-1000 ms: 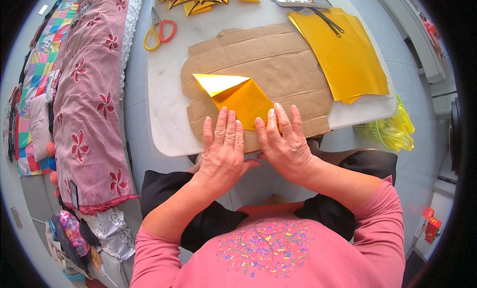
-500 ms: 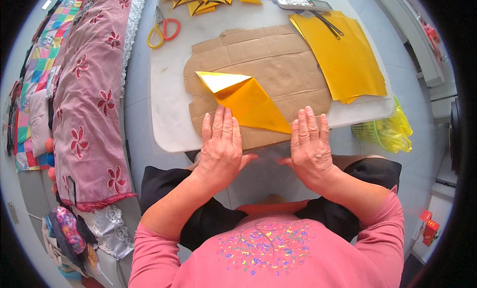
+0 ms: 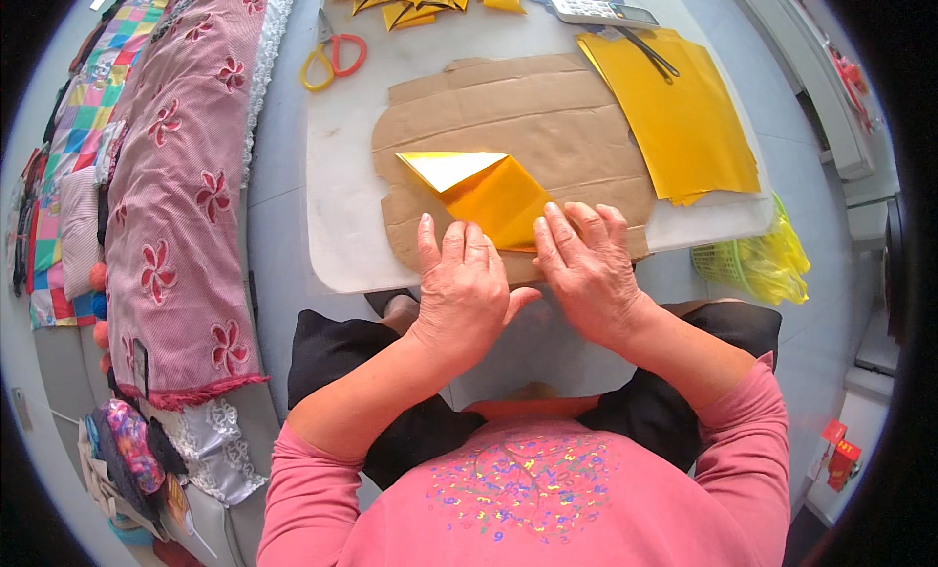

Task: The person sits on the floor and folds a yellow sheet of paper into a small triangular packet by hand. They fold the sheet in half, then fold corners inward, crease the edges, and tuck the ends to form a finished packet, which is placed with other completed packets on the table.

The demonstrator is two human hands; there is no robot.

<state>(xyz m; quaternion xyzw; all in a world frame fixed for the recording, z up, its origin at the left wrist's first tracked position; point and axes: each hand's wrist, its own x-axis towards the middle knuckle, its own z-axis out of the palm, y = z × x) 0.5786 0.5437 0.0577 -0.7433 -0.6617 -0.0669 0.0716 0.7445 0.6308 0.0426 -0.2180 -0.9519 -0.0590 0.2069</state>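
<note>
A partly folded sheet of gold paper [image 3: 498,200] lies on a flat piece of brown cardboard [image 3: 459,98], its upper left flap shining pale. My left hand [image 3: 464,288] rests at the paper's near edge, fingers stretched forward and apart, thumb pointing right. At the paper's right end is my right hand [image 3: 594,274], its fingers bent and pressed onto the paper. The right corner is hidden under those fingers, and the right thumb does not show.
A stack of gold sheets [image 3: 674,117] lies at right, with a white remote control [image 3: 606,13] beyond it. Scissors [image 3: 333,61] with red and yellow handles are at left. Folded gold pieces [image 3: 420,0] pile up at the back. A green basket [image 3: 718,261] stands beside the white table [image 3: 337,225].
My right hand has moved left and curled its fingers onto the paper's right corner, which was in sight before. My left hand has shifted slightly right and nearer to me.
</note>
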